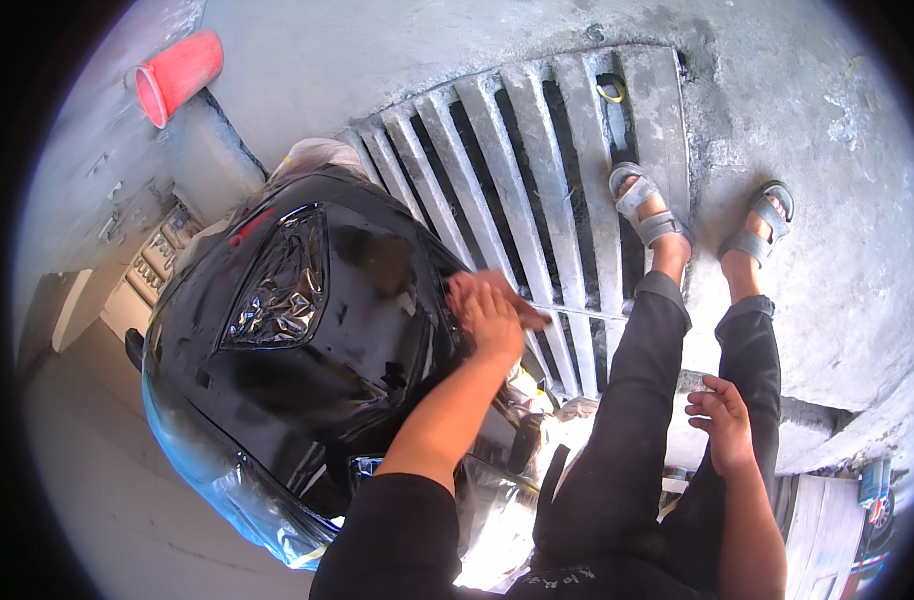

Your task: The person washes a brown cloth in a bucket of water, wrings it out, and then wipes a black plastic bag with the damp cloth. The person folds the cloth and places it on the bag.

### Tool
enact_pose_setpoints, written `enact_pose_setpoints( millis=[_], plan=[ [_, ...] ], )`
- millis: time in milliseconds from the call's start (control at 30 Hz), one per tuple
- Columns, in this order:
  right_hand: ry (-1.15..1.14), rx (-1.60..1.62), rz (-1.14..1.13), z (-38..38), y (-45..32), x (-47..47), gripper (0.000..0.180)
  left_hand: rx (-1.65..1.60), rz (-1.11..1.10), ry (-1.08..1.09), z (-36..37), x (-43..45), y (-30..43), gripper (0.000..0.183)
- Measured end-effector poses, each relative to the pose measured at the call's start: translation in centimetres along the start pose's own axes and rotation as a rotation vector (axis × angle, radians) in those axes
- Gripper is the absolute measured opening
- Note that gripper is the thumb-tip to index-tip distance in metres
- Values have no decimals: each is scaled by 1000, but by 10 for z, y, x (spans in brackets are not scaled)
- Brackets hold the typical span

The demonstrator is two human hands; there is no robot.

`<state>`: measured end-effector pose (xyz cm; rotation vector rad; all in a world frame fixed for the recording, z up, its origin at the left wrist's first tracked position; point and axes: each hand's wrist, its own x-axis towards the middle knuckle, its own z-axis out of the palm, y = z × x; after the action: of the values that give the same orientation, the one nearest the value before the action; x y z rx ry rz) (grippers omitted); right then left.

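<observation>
At the edge of a glossy black car body (367, 262), my left hand (493, 319) presses a reddish-brown cloth (511, 292) against the paintwork. Part of the cloth hangs out past the fingers, over the floor grate. Crinkled shiny film (280, 292) covers a framed area in the body. Blue-tinted plastic sheeting (224, 495) runs along the car's lower side in the picture. My right hand (722, 420) hangs in front of my right leg, fingers spread and slightly bent, with nothing in it.
A slatted grate (502, 165) with wide gaps is set in the concrete floor (802, 97) beside the car. My sandalled feet stand at its right side. A red bucket (179, 75) lies on its side at upper left. Bright plastic sheeting (502, 517) hangs near my left arm.
</observation>
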<state>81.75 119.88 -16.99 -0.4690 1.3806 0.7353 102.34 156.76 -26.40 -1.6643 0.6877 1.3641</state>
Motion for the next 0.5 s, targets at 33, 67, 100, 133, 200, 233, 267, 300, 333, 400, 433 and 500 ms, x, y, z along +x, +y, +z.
enact_pose_setpoints(
  millis=[33,67,100,133,200,233,267,300,333,400,433,500],
  plan=[
    [5,-9,-2,0,0,1,40,31,-64,108,-9,9,-14,57],
    [3,-10,2,-1,0,1,39,1,-100,111,-20,26,-32,57],
    [4,-12,-4,-1,1,2,39,22,-157,193,-28,36,-41,56],
    [6,-13,-7,-1,1,2,39,1,-163,136,-29,36,-37,56],
    [8,-16,-6,-2,2,3,38,36,-196,115,-27,35,-22,55],
    [7,-17,-5,-2,2,3,38,15,-189,75,-22,27,-7,54],
    [10,-18,-3,-2,3,2,37,-17,-139,33,-15,17,5,53],
    [6,-23,0,-1,3,2,37,-54,-89,-1,-8,7,16,52],
    [6,-26,-6,-1,2,2,37,-52,-83,-18,-3,-2,29,52],
    [6,-28,-11,1,1,1,37,-114,-61,-116,1,-15,45,50],
    [7,-28,-9,1,0,1,37,-142,-66,-104,0,-16,45,51],
    [12,-30,-15,3,-2,1,37,-211,-56,-118,-10,-13,34,51]
  ],
)
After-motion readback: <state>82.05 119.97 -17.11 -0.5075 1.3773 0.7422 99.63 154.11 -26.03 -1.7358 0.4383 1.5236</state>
